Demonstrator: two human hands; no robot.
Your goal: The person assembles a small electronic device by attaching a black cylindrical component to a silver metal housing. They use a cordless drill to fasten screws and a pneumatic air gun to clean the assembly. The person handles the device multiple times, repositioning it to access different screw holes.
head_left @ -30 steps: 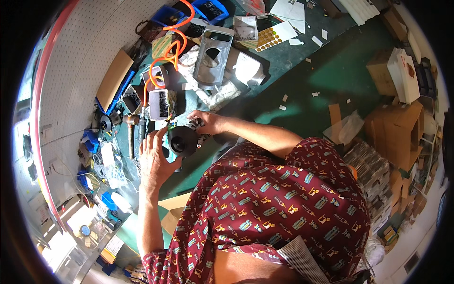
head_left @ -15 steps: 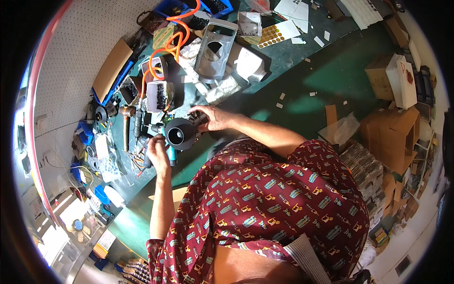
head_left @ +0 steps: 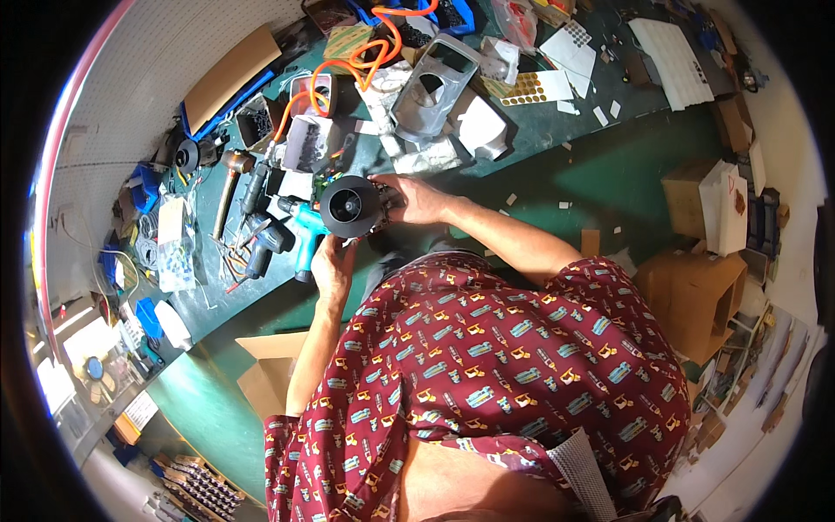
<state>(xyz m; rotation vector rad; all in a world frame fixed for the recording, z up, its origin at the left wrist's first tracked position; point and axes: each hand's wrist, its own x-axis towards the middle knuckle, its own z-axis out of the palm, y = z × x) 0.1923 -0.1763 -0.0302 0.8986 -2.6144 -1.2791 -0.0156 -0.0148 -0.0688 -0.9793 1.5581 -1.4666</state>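
Observation:
A black round funnel-shaped part (head_left: 366, 228) with a hollow centre is held up at the near edge of the bench. My right hand (head_left: 416, 200) grips it from the right, fingers curled around the dark body behind its rim. From below, my left hand (head_left: 333, 266) closes on the lower rim; its fingertips are partly hidden. Just left of the part lies a teal cordless drill (head_left: 306, 228), handle toward me. A dark power driver (head_left: 264, 250) lies farther left, close to a hammer (head_left: 230, 193).
On the bench sit a grey metal housing (head_left: 432, 123), a white box (head_left: 310, 143) and an orange coiled hose (head_left: 320, 66). A sheet of round gold stickers (head_left: 532, 88) lies at the back. Cardboard boxes (head_left: 691, 296) stand at right, with an open carton (head_left: 265, 376) below the bench edge.
My left hand has moved right, from beside the drills to the black part's lower rim. The part's opening now faces me more directly. The whole view has shifted.

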